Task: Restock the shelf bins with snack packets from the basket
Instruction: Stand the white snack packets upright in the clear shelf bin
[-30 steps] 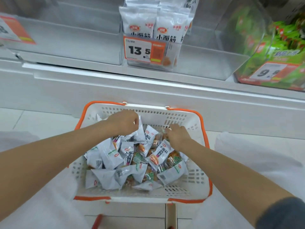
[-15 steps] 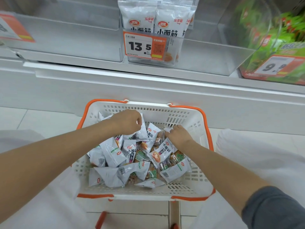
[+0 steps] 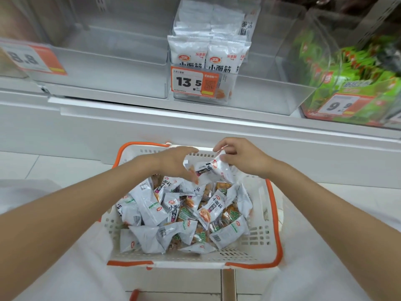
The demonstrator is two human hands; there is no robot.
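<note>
While both hands work over the far end of the basket (image 3: 128, 262), the right hand (image 3: 245, 159) pinches one white snack packet (image 3: 220, 169) by its upper corner. Thumb and forefinger are closed on the foil, and the other fingers are loosely bent. This packet hangs just above the basket's far rim, lifted free of the heap of packets (image 3: 152, 211) that covers the basket's floor. Its long axis slants from the far rim down toward the basket's right wall.

The left hand (image 3: 173, 161) is at the same far end, just left of this packet. Its thumb and fingers make a wide curve that opens toward the packet, and a foil edge lies in this gap. Whether these fingers really press on it I cannot tell, because their tips are blurred.

The bin (image 3: 226, 92) with the same white packets and the 13.5 price tag (image 3: 191, 82) stands above and beyond the basket's far rim, almost straight ahead. So I judge that the coming move goes up and forward, and that the right hand, which has the packet, is the nearer one for it.
</note>
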